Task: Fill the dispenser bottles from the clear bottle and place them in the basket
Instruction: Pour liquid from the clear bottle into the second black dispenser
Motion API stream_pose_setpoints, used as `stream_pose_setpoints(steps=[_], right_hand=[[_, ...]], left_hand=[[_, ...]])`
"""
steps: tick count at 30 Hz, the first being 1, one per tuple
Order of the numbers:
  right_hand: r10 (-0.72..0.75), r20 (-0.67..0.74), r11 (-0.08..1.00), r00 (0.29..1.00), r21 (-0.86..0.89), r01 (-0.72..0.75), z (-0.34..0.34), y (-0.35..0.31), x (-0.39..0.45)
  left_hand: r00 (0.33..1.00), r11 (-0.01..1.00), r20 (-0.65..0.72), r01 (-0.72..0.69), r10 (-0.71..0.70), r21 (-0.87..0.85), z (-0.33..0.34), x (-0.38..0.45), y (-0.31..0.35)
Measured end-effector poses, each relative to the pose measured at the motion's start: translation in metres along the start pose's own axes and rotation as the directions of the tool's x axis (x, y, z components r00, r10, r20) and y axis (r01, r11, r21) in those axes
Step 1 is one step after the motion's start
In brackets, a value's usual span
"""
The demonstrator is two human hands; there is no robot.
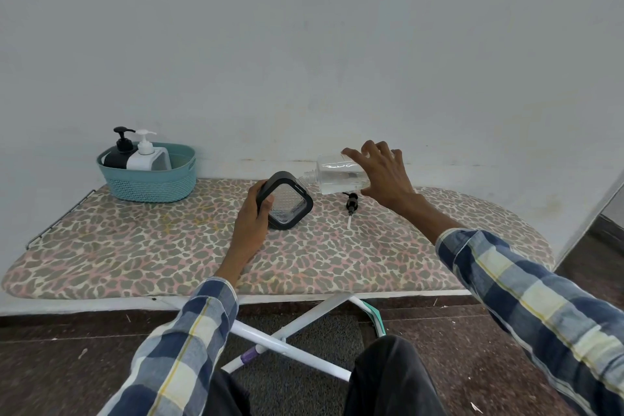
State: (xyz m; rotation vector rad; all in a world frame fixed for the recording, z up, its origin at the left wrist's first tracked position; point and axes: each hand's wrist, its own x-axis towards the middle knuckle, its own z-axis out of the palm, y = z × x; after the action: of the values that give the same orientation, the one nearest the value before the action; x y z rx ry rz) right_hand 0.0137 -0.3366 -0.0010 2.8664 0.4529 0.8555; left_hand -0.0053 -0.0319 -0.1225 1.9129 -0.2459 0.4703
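My left hand (254,213) grips a square black-framed dispenser bottle (287,201) with a ribbed clear face, tilted so its neck points up and right. The clear bottle (337,176) is held on its side by my right hand (381,176), its open threaded mouth right at the dispenser's neck. A black pump head (351,203) with a white tube lies on the board below the clear bottle. At the back left, a teal basket (148,179) holds a black pump bottle (118,154) and a white pump bottle (145,154).
Everything rests on an ironing board (135,246) with a leopard-print cover, pushed against a white wall. A metal rack edge juts from its left end. White folding legs and a dark floor show below the front edge.
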Motion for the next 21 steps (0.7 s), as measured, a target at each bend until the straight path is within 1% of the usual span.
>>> stream_pose_setpoints(steps=[21], right_hand=[[-0.001,0.001,1.000,1.000,0.006,0.001,0.0007,0.0004,-0.0013]], left_hand=[[1.000,1.000,-0.001,-0.006,0.006,0.016,0.0011,0.0004,-0.0034]])
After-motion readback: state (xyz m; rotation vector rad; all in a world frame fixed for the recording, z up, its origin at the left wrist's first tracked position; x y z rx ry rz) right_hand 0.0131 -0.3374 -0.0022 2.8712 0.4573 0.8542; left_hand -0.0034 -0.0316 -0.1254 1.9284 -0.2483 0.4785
